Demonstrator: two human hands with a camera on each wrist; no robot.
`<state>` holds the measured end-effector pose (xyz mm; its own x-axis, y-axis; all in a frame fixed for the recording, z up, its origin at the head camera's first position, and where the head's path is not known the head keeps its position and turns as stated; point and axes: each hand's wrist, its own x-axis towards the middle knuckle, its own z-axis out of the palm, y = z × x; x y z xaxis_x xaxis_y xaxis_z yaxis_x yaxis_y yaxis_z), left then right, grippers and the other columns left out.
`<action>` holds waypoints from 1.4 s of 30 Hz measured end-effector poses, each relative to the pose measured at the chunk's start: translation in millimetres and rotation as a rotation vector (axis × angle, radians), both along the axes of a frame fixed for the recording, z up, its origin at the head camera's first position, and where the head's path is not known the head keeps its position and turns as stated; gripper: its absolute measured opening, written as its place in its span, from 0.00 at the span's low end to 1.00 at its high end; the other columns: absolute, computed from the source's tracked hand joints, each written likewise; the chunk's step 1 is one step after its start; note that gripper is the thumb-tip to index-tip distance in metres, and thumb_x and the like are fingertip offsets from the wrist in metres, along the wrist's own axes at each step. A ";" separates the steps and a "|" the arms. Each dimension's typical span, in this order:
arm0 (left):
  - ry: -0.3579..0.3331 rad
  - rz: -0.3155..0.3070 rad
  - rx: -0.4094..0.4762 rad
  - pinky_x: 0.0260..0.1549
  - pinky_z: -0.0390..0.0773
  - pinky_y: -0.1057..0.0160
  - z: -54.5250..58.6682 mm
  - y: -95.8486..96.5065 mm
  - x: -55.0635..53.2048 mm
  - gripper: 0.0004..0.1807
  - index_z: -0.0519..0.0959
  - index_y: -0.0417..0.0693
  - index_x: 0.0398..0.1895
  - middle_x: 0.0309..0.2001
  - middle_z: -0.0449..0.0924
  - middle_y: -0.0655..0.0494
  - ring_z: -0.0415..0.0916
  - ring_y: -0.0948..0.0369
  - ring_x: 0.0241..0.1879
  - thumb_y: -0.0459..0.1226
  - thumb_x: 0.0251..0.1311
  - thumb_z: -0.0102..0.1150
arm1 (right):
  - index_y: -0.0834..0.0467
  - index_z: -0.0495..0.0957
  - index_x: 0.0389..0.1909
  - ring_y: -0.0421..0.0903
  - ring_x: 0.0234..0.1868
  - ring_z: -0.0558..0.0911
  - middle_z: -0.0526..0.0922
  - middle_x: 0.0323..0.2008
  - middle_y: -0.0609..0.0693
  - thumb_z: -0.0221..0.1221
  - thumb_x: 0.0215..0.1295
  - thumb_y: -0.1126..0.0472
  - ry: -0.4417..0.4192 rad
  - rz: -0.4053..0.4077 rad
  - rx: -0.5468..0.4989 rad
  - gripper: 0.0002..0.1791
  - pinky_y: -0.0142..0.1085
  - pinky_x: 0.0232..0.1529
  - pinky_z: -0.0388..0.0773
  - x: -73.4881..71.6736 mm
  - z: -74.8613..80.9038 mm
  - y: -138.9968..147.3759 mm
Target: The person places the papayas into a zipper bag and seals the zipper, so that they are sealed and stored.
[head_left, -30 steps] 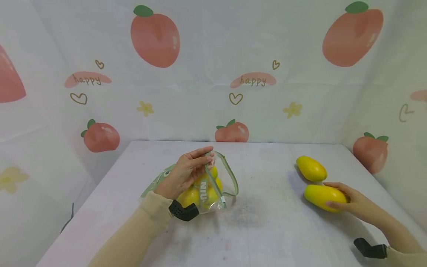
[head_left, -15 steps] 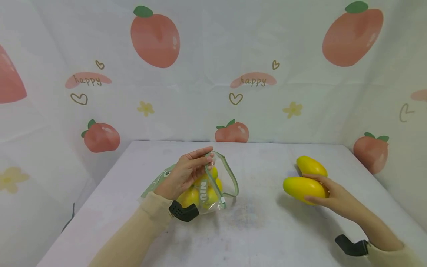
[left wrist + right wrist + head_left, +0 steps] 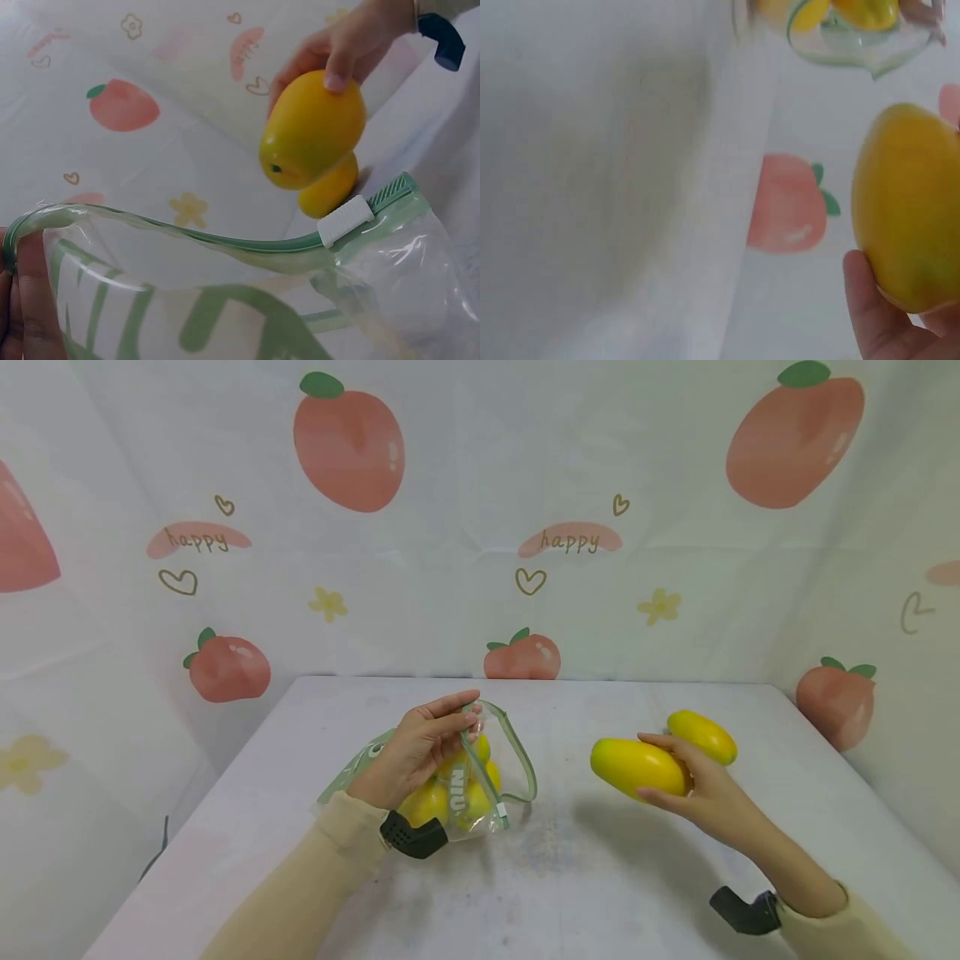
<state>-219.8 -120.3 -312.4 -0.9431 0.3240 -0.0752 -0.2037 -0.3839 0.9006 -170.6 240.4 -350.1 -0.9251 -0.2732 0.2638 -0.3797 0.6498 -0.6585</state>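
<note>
A clear zip bag (image 3: 517,793) with green edging and a white slider (image 3: 346,221) stands on the table, its mouth spread toward the right. Several yellow fruits (image 3: 426,803) sit inside it, partly covered by my left hand (image 3: 408,752), which pinches the bag's upper rim. My right hand (image 3: 708,789) grips a yellow mango (image 3: 637,766), greenish at its left end, from its right side. The mango is held above the table, right of the bag mouth, with its shadow below. Another yellow mango (image 3: 702,737) lies on the table behind the right hand.
The white table (image 3: 540,893) reaches back to a hanging cloth (image 3: 465,468) printed with peaches, hearts and flowers. A dark cable (image 3: 155,853) shows beyond the table's left edge. Each wrist wears a black camera mount (image 3: 744,910).
My right hand has lifted the nearer mango off the table and carried it left, toward the bag. The left hand and the bag have stayed in place, as has the other mango.
</note>
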 end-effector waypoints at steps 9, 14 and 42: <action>0.000 0.003 -0.006 0.34 0.81 0.74 0.0 0.4 0.4 0.22 0.72 0.39 0.63 0.41 0.83 0.55 0.79 0.66 0.30 0.27 0.66 0.53 | 0.56 0.67 0.66 0.38 0.45 0.73 0.75 0.59 0.54 0.67 0.59 0.55 0.039 0.000 -0.067 0.35 0.24 0.45 0.75 -3.7 -2.0 -28.4; -0.001 0.006 0.004 0.33 0.81 0.74 0.5 0.9 1.3 0.21 0.72 0.39 0.63 0.40 0.83 0.55 0.79 0.65 0.29 0.26 0.66 0.53 | 0.52 0.67 0.66 0.40 0.46 0.74 0.75 0.59 0.52 0.68 0.58 0.54 0.048 0.008 -0.087 0.35 0.25 0.45 0.75 -7.4 -1.6 -43.2; 0.015 -0.002 -0.054 0.29 0.78 0.76 0.2 3.2 1.6 0.24 0.69 0.37 0.66 0.38 0.84 0.60 0.78 0.66 0.29 0.30 0.66 0.55 | 0.56 0.68 0.64 0.46 0.45 0.76 0.75 0.58 0.52 0.70 0.55 0.56 0.036 0.195 -0.111 0.36 0.39 0.47 0.79 -25.2 -1.4 -117.5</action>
